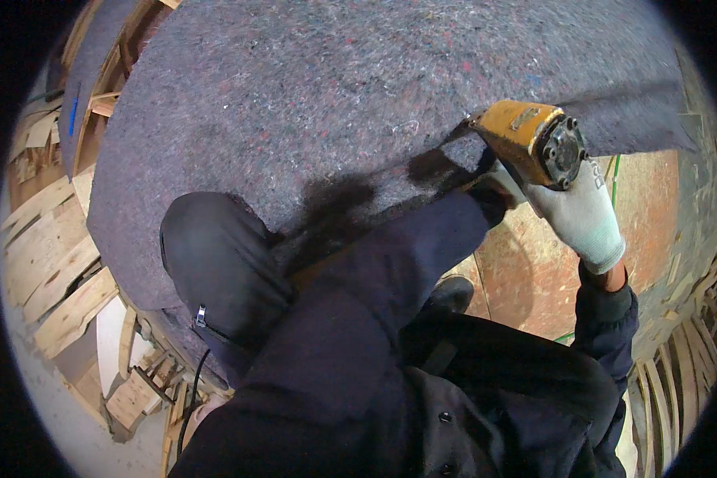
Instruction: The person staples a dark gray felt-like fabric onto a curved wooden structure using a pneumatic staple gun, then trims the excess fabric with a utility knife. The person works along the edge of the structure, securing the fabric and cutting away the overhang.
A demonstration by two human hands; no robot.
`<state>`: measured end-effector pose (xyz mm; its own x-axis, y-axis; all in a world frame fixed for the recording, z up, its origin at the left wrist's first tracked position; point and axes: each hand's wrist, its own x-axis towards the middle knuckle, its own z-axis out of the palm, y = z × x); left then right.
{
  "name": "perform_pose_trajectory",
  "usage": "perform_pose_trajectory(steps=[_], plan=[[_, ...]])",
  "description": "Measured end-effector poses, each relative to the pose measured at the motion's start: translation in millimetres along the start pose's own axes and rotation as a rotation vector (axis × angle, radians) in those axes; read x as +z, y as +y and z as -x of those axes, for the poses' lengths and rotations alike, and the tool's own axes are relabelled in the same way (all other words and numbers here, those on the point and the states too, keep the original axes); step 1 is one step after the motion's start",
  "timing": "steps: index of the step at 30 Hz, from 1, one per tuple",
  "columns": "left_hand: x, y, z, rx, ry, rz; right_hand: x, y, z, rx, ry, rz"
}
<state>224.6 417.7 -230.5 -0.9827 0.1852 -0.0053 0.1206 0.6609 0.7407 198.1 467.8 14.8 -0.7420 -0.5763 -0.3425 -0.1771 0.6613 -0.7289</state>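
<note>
My right hand (585,219), in a white knit glove, is wrapped round a yellow pneumatic staple gun (522,135) with a black bolted end cap. The tool stands at the lower right edge of a large sheet of grey speckled felt (334,95). My left arm reaches across to the right, and a bit of the gloved left hand (506,185) shows just below the tool. Its fingers are hidden behind the staple gun, so their grip cannot be made out. The tool's nose is also hard to see.
Beneath the felt's edge lies a worn wooden board (526,271). My bent knee (215,247) rests against the felt at left. Wood offcuts (56,263) lie on the left floor, with curved wooden strips (669,398) at lower right. A dark cord (190,406) hangs at lower left.
</note>
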Motion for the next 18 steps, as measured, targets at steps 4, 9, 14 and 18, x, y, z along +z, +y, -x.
perform_pose_trajectory(steps=[4, 9, 14, 18], plan=[[-21, -14, 61, -0.004, 0.044, 0.286, 2, -1, 7, 0.058, 0.018, -0.009], [-36, -22, 139, -0.119, -0.083, -0.508, 2, 0, 30, 0.153, 0.104, -0.306], [-61, -47, 154, -0.121, 0.122, -0.344, 9, -11, 32, 0.143, 0.17, -0.292], [-66, -62, 154, -0.097, 0.218, -0.093, 16, -32, 36, 0.226, 0.121, -0.385]])
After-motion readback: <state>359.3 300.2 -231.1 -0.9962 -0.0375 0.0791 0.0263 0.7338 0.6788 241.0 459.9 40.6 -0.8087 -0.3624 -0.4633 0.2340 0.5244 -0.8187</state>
